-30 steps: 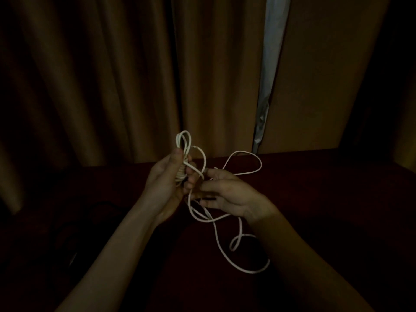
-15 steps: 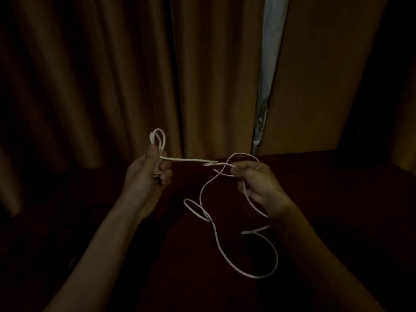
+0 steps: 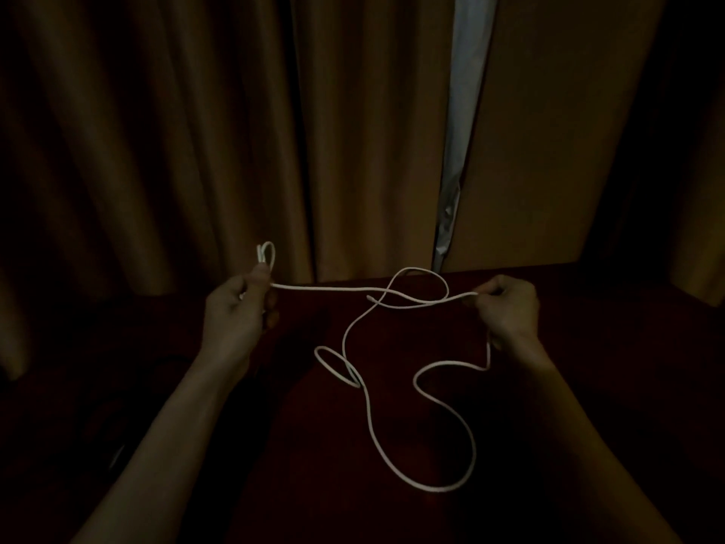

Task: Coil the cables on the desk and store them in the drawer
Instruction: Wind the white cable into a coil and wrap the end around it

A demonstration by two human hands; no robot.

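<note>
A thin white cable (image 3: 325,287) stretches taut between my two hands above the dark red desk (image 3: 392,512). My left hand (image 3: 239,312) grips a small bundle of coiled turns, with a short loop sticking up above the thumb. My right hand (image 3: 508,308) pinches the cable further along, at the right. The rest of the cable hangs from the right hand and lies in loose loops on the desk between my forearms. No drawer is visible in the dim light.
Tan curtains (image 3: 196,131) hang right behind the desk, with a pale gap (image 3: 463,111) between them. The left part of the desk is in deep shadow, with something dark and unclear lying there (image 3: 117,445).
My hands have moved apart: the right hand drew out to the right and the left hand shifted left, pulling a length of cable straight between them. The loose loops on the desk spread out.
</note>
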